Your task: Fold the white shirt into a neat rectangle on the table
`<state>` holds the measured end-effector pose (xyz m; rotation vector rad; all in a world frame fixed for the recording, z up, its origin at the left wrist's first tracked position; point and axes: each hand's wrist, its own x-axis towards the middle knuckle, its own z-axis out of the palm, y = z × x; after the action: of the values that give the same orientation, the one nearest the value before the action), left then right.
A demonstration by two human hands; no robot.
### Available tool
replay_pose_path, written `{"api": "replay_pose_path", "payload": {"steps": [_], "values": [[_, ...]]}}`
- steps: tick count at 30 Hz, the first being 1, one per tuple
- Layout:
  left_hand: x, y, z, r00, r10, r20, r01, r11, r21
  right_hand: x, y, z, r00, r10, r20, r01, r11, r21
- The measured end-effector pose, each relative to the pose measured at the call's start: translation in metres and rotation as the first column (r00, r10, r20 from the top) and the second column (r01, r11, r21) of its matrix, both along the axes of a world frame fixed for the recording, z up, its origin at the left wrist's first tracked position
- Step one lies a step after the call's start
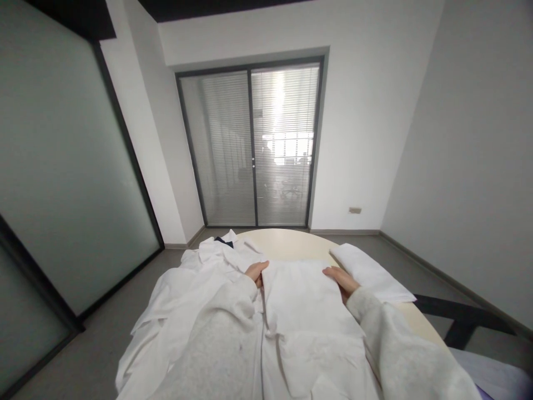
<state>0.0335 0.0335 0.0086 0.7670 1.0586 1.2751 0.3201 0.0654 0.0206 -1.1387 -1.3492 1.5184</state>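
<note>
1. Our left hand [256, 272] and right hand [341, 279] lie flat and open, gripping nothing, on the white garment [308, 311] spread over the round table [291, 243];
2. The crumpled pile [195, 289] overhangs the table edge; its weight could drag it floorward.

Both hands [256, 273] [339, 280] press flat on a white shirt [303, 300].

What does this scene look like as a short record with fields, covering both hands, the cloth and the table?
left hand: left hand lies flat on the left edge of the white folded garment
right hand: right hand rests flat on its right edge
beside, left: pile of white shirts, spilling over the table edge
beside, right: folded white cloth, apart from the hands
surface: round cream table
background: glass doors with blinds
</note>
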Motion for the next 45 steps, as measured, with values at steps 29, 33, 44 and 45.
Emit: {"api": "replay_pose_path", "payload": {"steps": [29, 33, 44, 45], "values": [[-0.001, 0.023, -0.006, 0.975, -0.028, -0.22, 0.103, 0.935, 0.338, 0.01, 0.061, -0.052, 0.993, -0.112, 0.042, 0.097, 0.961, 0.26], [0.005, 0.024, -0.007, 0.963, -0.019, -0.268, 0.121, 0.921, 0.37, 0.016, 0.062, -0.055, 0.979, -0.165, 0.119, 0.123, 0.946, 0.299], [-0.007, 0.026, 0.008, 0.963, 0.143, -0.228, -0.048, 0.925, 0.376, 0.004, 0.051, -0.016, 0.988, -0.154, 0.028, 0.117, 0.843, 0.526], [-0.007, 0.024, 0.011, 0.969, 0.118, -0.217, -0.032, 0.932, 0.361, 0.003, 0.047, -0.012, 0.993, -0.119, 0.005, 0.1, 0.855, 0.509]]}}
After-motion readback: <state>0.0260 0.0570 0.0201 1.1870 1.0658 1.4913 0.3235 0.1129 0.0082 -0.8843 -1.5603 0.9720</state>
